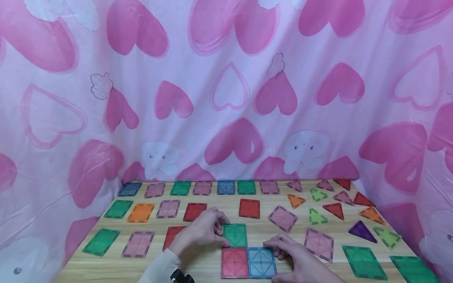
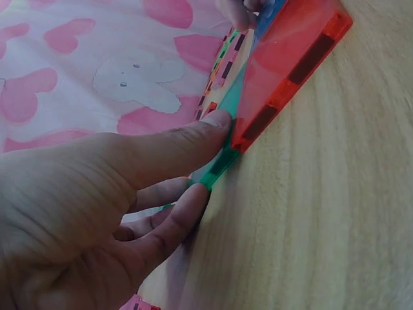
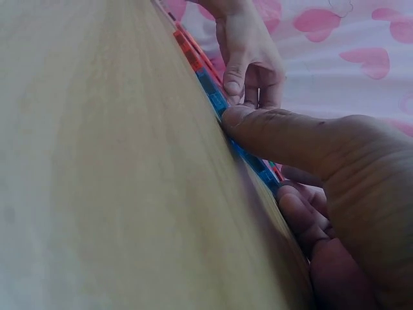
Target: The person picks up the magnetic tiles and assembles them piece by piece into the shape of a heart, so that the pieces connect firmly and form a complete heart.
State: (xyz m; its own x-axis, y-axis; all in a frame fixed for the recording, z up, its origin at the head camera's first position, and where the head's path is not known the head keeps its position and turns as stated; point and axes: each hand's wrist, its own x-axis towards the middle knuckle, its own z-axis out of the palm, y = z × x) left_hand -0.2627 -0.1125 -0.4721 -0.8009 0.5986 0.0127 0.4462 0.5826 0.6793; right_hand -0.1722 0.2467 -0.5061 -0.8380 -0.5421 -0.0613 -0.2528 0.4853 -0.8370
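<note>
Three square magnetic tiles lie edge to edge near the table's front: a green tile (image 1: 235,235) behind a red tile (image 1: 234,263), and a blue tile (image 1: 262,262) to the red one's right. My left hand (image 1: 203,232) pinches the green tile at its left side, its thumb by the corner next to the red tile. At the blue tile's right side, my right hand (image 1: 297,255) grips the edge, thumb near and fingers far. In the right wrist view, the thumb (image 3: 271,132) lies along the blue tile's edge (image 3: 213,97).
Rows of square tiles in green, pink, orange, red and blue lie across the wooden table (image 1: 95,269). Triangular tiles, such as a purple one (image 1: 362,231), are spread at the right. A pink heart-print cloth (image 1: 233,141) hangs behind and at both sides.
</note>
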